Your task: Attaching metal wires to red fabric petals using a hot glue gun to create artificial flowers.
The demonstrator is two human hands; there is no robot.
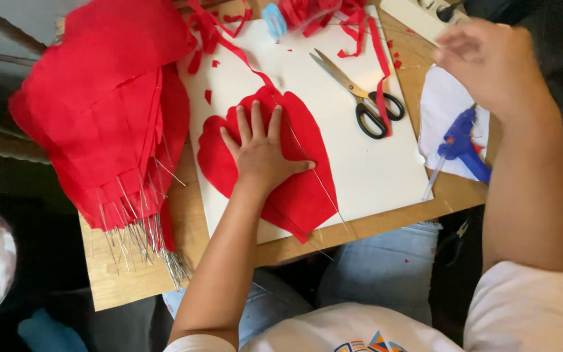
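My left hand (262, 156) lies flat with its fingers spread on a red petal-shaped piece (298, 192), pressing it onto a white board (373, 169). A thin wire (326, 189) runs lengthwise down the petal and sticks out past its lower tip. My right hand (490, 62) is raised at the upper right, slightly blurred, with its fingertips pinched together. A faint thin strand (386, 34) leads left from those fingertips.
Scissors with black handles (360, 94) lie on the board. A blue glue gun (464, 143) rests on a white sheet (441, 104) at the right. A pile of red wired petals (105, 117) covers the left of the wooden table (131, 287). Red scraps (333, 13) lie at the top.
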